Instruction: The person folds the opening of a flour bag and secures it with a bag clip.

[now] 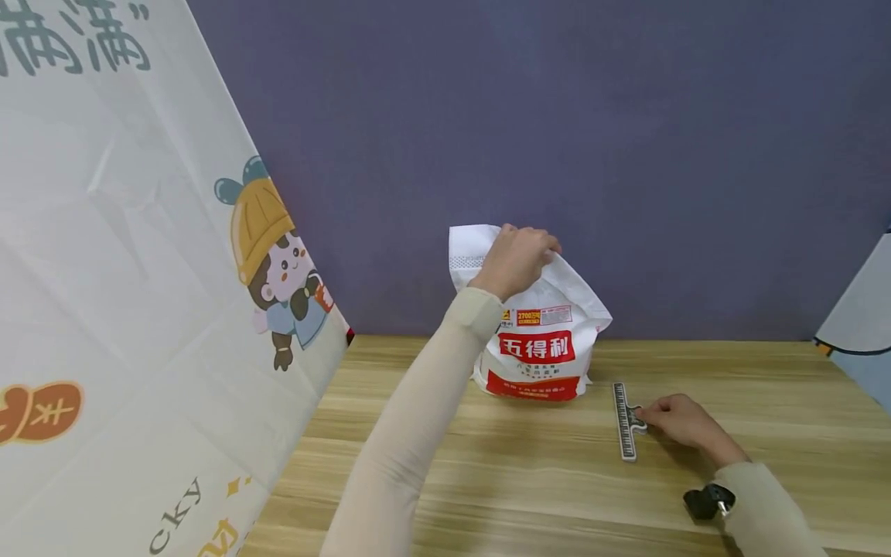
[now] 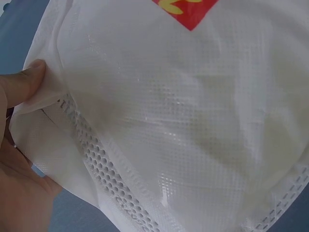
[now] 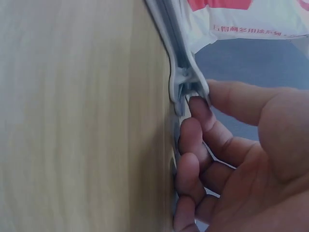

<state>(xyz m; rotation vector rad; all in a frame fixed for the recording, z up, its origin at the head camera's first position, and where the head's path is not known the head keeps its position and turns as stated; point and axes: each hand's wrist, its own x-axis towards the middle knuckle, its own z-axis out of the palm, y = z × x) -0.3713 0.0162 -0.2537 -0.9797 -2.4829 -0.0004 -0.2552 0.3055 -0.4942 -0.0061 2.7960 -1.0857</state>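
A white woven flour bag point(image 1: 539, 365) with red printed labels stands upright on the wooden table. At its gathered top, my left hand point(image 1: 518, 259) grips the bag's upper edge; in the left wrist view the thumb lies over the white fabric point(image 2: 193, 121) and the other fingers are partly hidden behind it. To the right of the bag, a long flat bag clip point(image 1: 624, 425) with dark striped markings lies on the table. My right hand point(image 1: 678, 419) pinches the clip's handle between thumb and index finger, as the right wrist view shows, with the other fingers curled near the tabletop.
The wooden table point(image 1: 529, 472) meets a dark blue-grey backdrop point(image 1: 626, 155) behind the bag. On the left hangs a white printed sheet point(image 1: 125, 294) with a cartoon figure. A black device point(image 1: 708, 501) is at the right wrist.
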